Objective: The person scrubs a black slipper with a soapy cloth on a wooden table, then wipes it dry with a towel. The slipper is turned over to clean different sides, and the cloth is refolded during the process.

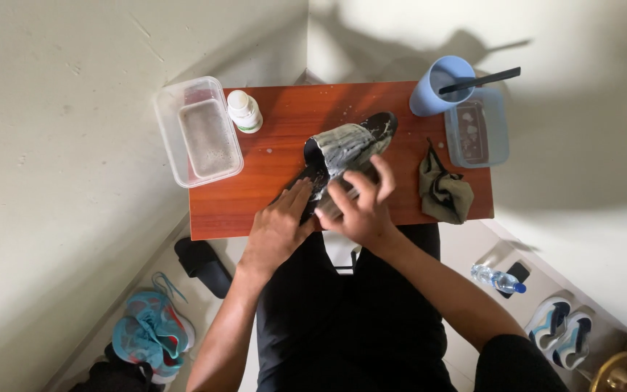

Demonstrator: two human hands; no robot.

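On the wooden counter (pixel 241 203), a clear tub of murky water (pixel 199 132) and a white bottle (pixel 244 111) are set at the far left. At the middle, a black slide sandal (pixel 350 145) streaked with suds is pinned at its near end by the left hand (pixel 279 226), laid flat, while its strap is touched by the spread fingers of the right hand (pixel 357 202). A crumpled olive cloth (pixel 444 192) lies to the right, with a blue cup (pixel 438 85) and a second tub (pixel 477 128) beyond it.

**Wet rubber, glossy wood, clear plastic**

Under both hands, the slide (pixel 346 149) looks like dark matt rubber, its strap smeared with pale foam. The table (pixel 255 196) is reddish wood, polished and glossy (droplets show). Right of the right hand (pixel 361 207), the rag (pixel 443 190) is limp olive cloth. The tubs (pixel 199 131) are translucent plastic.
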